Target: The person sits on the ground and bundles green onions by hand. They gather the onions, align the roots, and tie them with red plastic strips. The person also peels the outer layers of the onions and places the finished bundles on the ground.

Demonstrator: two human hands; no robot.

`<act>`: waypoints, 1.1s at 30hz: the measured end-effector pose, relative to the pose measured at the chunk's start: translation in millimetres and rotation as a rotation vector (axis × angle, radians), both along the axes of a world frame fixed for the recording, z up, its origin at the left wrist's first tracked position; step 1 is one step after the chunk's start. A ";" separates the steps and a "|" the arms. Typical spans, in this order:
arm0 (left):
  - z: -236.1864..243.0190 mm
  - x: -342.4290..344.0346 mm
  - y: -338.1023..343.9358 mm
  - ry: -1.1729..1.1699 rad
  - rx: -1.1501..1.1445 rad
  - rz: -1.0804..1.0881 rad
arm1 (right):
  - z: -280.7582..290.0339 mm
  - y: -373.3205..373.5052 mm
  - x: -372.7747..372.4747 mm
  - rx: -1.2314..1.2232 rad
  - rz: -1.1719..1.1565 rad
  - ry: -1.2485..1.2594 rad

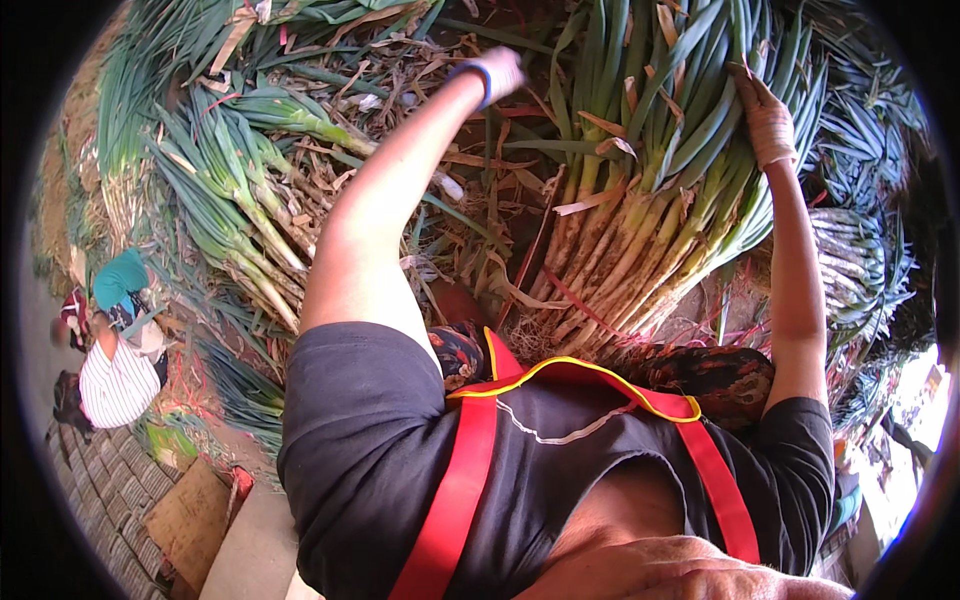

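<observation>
A large bundle of long green onions [640, 220] lies in front of me, with its pale, soil-stained stems and roots toward my lap and its green leaves pointing away. At the bundle's right side, my right hand [768, 125], in a tan glove or wrap, rests against the leaves with its fingers stretched out. My left hand [500, 74] is off to the left of the leaves, above the dry husks. It is blurred, and I cannot make out its fingers or anything in them. A blue band [486, 84] circles that wrist.
Dry leaf scraps [480, 235] cover the ground left of the bundle. Smaller green onion bunches [235, 190] lie further left, and a tied bunch [850, 260] is at the right. Another person [120, 380] sits at far left beside a brick path [100, 490].
</observation>
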State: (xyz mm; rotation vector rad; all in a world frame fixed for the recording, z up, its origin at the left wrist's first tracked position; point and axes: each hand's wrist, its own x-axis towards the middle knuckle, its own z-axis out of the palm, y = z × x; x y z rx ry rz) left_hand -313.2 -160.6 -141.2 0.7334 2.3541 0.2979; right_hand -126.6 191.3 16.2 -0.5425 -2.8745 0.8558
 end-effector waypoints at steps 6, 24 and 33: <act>-12.0 51.8 17.6 0.021 -0.226 -0.117 | -4.5 5.1 4.3 -0.035 -0.003 0.058; 21.7 -51.3 105.9 -0.840 1.120 0.998 | 47.0 98.3 51.8 -0.336 -0.325 0.220; 81.1 -8.5 117.0 -0.817 0.945 0.649 | 83.6 57.9 36.5 -0.590 -0.388 0.168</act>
